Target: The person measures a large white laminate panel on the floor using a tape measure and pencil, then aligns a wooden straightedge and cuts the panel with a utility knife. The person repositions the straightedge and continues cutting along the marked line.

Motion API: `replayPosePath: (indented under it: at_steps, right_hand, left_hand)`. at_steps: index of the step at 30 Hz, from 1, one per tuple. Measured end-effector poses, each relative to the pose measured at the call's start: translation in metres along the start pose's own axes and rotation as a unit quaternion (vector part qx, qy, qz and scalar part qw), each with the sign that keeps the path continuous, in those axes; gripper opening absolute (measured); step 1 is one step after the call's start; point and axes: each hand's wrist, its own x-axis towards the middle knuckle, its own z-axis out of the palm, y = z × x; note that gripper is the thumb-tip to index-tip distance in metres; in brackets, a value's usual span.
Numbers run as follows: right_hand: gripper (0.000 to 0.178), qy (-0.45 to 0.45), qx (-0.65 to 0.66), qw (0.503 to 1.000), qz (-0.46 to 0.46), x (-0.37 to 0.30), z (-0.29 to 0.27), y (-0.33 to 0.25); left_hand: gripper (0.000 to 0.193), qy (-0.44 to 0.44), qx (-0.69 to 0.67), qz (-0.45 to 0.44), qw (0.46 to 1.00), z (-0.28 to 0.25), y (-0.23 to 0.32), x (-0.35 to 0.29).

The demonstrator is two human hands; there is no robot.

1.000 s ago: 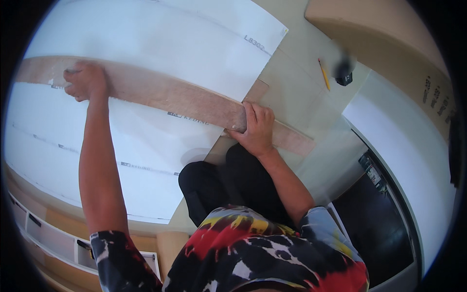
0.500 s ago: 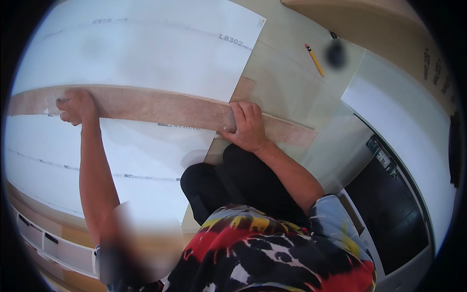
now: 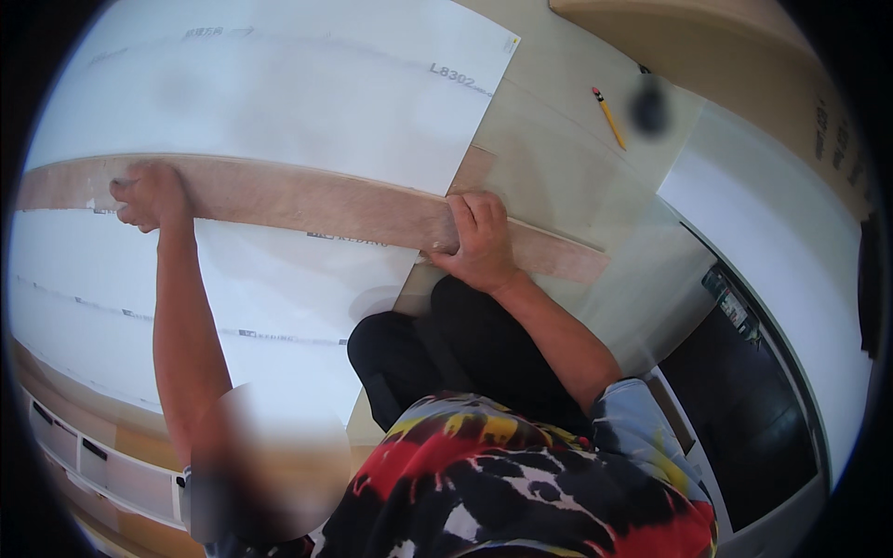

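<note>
We see the left hand and right hand each closed over a long tan plank lying across white panels. A yellow pencil lies at one o'clock, well apart.

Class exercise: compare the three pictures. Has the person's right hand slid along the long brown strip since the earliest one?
No. The right hand grips the brown strip just past the white sheet's right edge, as before. Only the head camera shifted.

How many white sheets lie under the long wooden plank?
2. One white sheet lies beyond the plank, the other white sheet on the near side by the left hand; whether they join underneath is hidden.
</note>
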Motion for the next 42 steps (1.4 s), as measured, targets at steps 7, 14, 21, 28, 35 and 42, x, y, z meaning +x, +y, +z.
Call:
replayPosePath:
  at_steps: [7, 14, 21, 28, 35, 42]
  right_hand:
    - [0.082, -0.022, -0.028, 0.999, -0.001, -0.001, 0.005, 0.003]
    - [0.080, 0.027, -0.044, 0.996, -0.079, 0.004, 0.002, 0.013]
    - [0.078, 0.025, -0.032, 0.995, -0.091, -0.001, 0.011, 0.016]
    - [0.078, 0.032, -0.031, 0.995, -0.089, -0.001, 0.009, 0.017]
    - [0.077, 0.027, -0.030, 0.995, -0.091, 0.001, 0.006, 0.014]
    - [0.078, 0.029, -0.032, 0.995, -0.088, 0.003, 0.005, 0.014]
  left_hand:
    - [0.057, 0.061, 0.028, 0.017, 0.998, 0.013, -0.018, 0.016]
    - [0.096, 0.028, -0.007, 0.037, 0.999, 0.003, 0.012, 0.007]
    - [0.090, 0.007, -0.074, -0.033, 0.997, -0.016, 0.000, -0.002]
    - [0.090, 0.008, -0.089, -0.012, 0.996, -0.013, 0.003, 0.000]
    - [0.089, 0.012, -0.095, -0.008, 0.995, -0.009, -0.003, 0.007]
    - [0.091, 0.011, -0.112, -0.001, 0.994, -0.012, -0.001, 0.007]
